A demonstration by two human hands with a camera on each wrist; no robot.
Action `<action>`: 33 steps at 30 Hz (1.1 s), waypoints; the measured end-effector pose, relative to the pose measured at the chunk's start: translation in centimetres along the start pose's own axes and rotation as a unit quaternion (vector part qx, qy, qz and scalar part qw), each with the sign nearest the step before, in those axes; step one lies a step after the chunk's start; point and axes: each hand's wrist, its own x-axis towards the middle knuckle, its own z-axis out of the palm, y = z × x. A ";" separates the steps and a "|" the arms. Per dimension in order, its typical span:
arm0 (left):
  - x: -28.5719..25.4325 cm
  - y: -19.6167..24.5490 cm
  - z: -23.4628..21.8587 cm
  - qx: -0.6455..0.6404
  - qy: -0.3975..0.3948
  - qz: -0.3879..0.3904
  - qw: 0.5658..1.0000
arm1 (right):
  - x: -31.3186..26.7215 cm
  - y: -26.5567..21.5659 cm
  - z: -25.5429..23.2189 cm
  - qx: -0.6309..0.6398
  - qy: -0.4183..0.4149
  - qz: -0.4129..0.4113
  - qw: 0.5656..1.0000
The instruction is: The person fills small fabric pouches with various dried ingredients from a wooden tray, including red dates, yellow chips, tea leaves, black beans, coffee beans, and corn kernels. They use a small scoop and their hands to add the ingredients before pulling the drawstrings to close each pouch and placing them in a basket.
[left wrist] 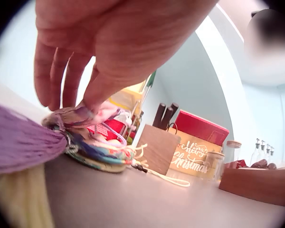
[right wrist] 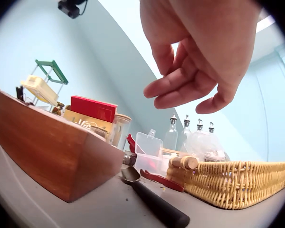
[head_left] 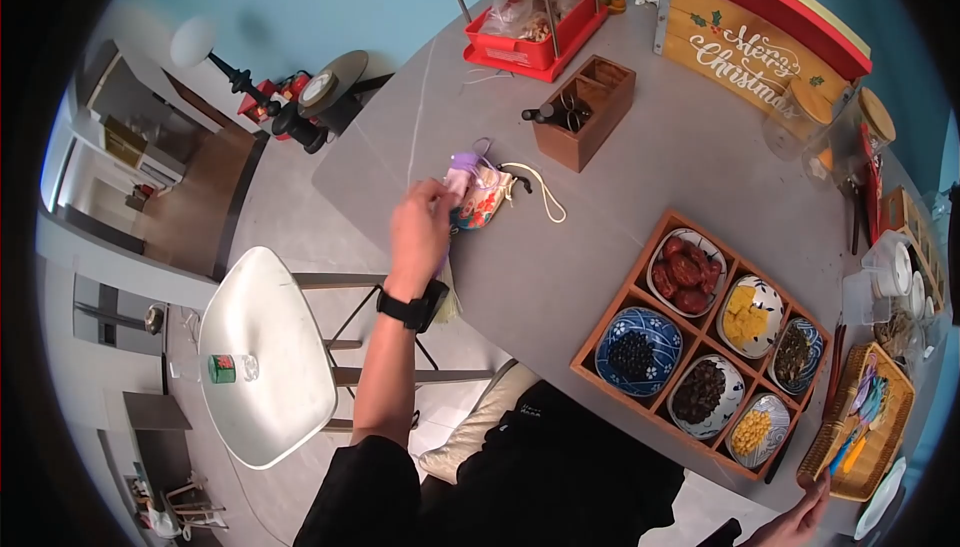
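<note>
At the table's left edge my left hand [head_left: 420,232] pinches a small pink and purple drawstring pouch [head_left: 459,182] between thumb and fingers. A floral drawstring pouch [head_left: 482,199] with a cream cord lies against it. In the left wrist view, a purple tassel [left wrist: 26,137] and a pale yellow tassel [left wrist: 26,199] hang toward the camera. My right hand [head_left: 795,519] hovers near the wicker basket [right wrist: 228,183], its fingers loosely bent and holding nothing. Below it in the right wrist view lies a black-handled spoon [right wrist: 156,204].
A wooden divided tray [head_left: 590,347] holds several patterned bowls of dried foods. Beyond the pouches stand a wooden caddy [head_left: 575,147] with eyeglasses and a red and cream rack [head_left: 535,65]. A Christmas box [head_left: 735,52] and glass jars [head_left: 797,127] stand farther back. A white chair [head_left: 270,317] is left.
</note>
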 end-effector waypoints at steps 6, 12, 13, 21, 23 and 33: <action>-4.0 3.2 -6.9 -0.119 0.084 0.043 0.988 | -2.6 -4.4 0.8 0.139 -0.168 -0.024 0.976; -9.4 5.6 -10.4 -0.244 0.015 0.123 0.962 | -5.0 -13.1 4.2 0.258 -0.449 -0.258 0.816; -10.1 5.9 -10.5 -0.273 -0.017 0.124 0.954 | -5.5 -13.8 5.4 0.278 -0.463 -0.311 0.782; -13.4 8.1 -9.7 -0.329 -0.272 0.100 0.899 | -8.4 -16.6 7.6 0.294 -0.482 -0.417 0.712; -13.5 9.1 -9.6 -0.277 -0.316 0.098 0.902 | -9.0 -15.5 8.3 0.269 -0.508 -0.387 0.721; -13.0 8.7 -6.6 -0.321 -0.412 -0.097 0.847 | -9.5 -13.0 9.6 0.296 -0.566 -0.217 0.738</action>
